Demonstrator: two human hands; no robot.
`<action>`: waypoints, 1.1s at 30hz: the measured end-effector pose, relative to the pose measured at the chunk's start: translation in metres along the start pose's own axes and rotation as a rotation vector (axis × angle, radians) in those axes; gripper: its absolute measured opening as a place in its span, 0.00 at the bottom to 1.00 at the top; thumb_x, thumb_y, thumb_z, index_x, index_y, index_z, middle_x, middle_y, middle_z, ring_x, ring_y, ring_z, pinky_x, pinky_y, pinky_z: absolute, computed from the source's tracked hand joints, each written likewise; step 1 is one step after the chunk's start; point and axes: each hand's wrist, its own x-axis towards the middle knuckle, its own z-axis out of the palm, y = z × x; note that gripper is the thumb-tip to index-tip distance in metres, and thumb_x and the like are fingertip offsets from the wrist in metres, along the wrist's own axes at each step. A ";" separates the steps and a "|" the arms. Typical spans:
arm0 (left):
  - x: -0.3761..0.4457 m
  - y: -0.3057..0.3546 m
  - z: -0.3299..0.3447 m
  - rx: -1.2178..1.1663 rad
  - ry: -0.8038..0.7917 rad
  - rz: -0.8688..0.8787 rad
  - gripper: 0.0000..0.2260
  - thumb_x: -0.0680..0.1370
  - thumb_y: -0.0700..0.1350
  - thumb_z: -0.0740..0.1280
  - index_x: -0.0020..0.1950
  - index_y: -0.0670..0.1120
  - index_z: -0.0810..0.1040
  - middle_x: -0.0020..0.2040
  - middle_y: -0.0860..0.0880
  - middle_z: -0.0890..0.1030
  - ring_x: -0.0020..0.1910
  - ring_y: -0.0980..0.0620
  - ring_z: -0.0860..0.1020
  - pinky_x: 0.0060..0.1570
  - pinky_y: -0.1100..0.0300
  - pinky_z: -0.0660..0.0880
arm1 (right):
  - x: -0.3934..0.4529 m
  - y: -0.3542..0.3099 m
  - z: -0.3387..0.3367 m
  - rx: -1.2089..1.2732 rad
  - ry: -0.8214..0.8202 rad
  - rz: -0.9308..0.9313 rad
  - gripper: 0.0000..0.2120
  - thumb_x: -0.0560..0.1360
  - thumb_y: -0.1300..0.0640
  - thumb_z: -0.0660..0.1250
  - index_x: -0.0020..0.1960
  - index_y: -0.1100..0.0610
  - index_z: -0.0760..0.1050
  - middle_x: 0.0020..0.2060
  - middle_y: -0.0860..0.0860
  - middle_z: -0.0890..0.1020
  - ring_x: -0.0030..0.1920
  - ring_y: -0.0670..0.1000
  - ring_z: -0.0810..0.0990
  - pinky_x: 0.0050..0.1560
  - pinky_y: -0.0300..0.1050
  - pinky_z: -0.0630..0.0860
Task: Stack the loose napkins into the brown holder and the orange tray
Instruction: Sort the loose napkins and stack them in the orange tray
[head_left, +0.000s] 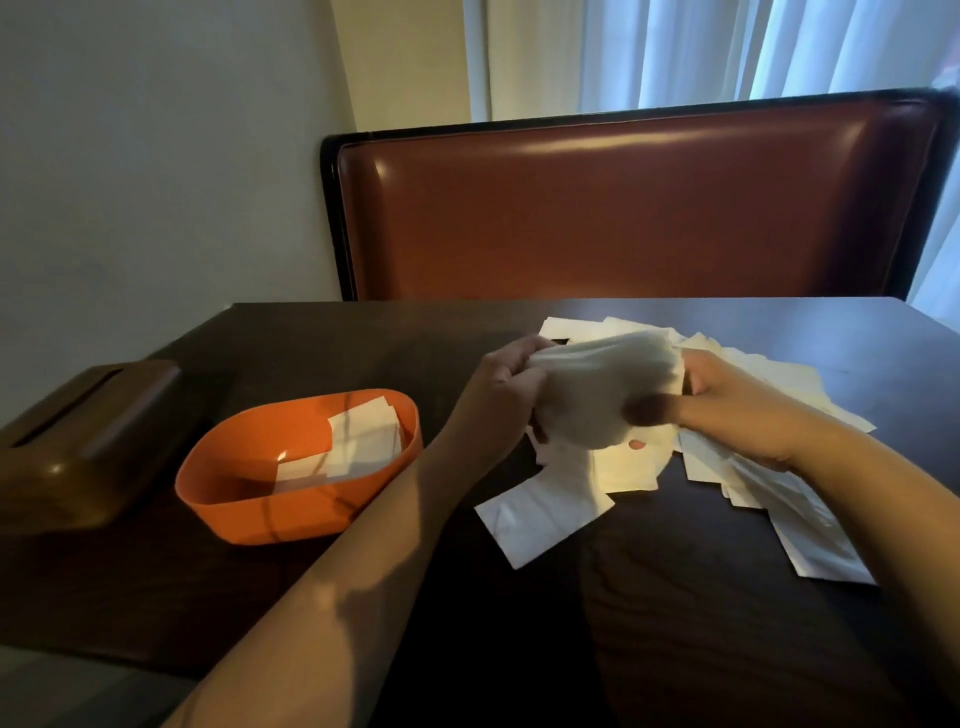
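A blurred bundle of white napkins (608, 389) is held up between both hands, just above the loose napkin pile (727, 457). The left hand (501, 387) grips the bundle's left edge with curled fingers; the right hand (727, 402) clasps its right side, thumb pressed across the front. The pile spreads flat beneath and to the right of the bundle, with one napkin (540, 514) lying nearer the person. Left of the bundle sits the orange tray (249, 493), open-topped, with a few napkins (358, 441) lying inside. Further left of the tray, just beside it, is the brown holder (88, 436), its top slot visible. All rest on a dark wooden table (675, 649). Beyond the bundle, past the table's far edge, stands a reddish-brown leather bench back (623, 208) with a dark frame; behind it hang pale curtains (727, 52), and a plain wall (156, 156) rises behind the holder.
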 end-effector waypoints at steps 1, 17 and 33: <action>0.000 0.005 -0.003 -0.005 -0.010 -0.003 0.13 0.76 0.50 0.59 0.56 0.45 0.74 0.50 0.44 0.77 0.41 0.54 0.79 0.35 0.58 0.79 | 0.002 -0.003 0.002 0.066 0.020 -0.021 0.10 0.74 0.58 0.71 0.54 0.59 0.80 0.45 0.56 0.86 0.47 0.54 0.85 0.51 0.42 0.80; -0.066 0.030 -0.152 0.081 0.287 -0.340 0.07 0.75 0.47 0.72 0.50 0.50 0.77 0.47 0.50 0.80 0.45 0.52 0.80 0.36 0.64 0.76 | 0.095 -0.092 0.117 0.424 0.036 0.047 0.20 0.71 0.53 0.71 0.61 0.55 0.75 0.55 0.55 0.83 0.54 0.52 0.84 0.51 0.50 0.83; -0.128 0.003 -0.196 0.631 0.283 -0.369 0.11 0.73 0.51 0.72 0.46 0.46 0.74 0.35 0.50 0.78 0.28 0.58 0.73 0.34 0.59 0.72 | 0.154 -0.095 0.209 0.171 0.044 0.247 0.18 0.76 0.55 0.72 0.62 0.53 0.71 0.55 0.53 0.80 0.48 0.51 0.84 0.43 0.46 0.83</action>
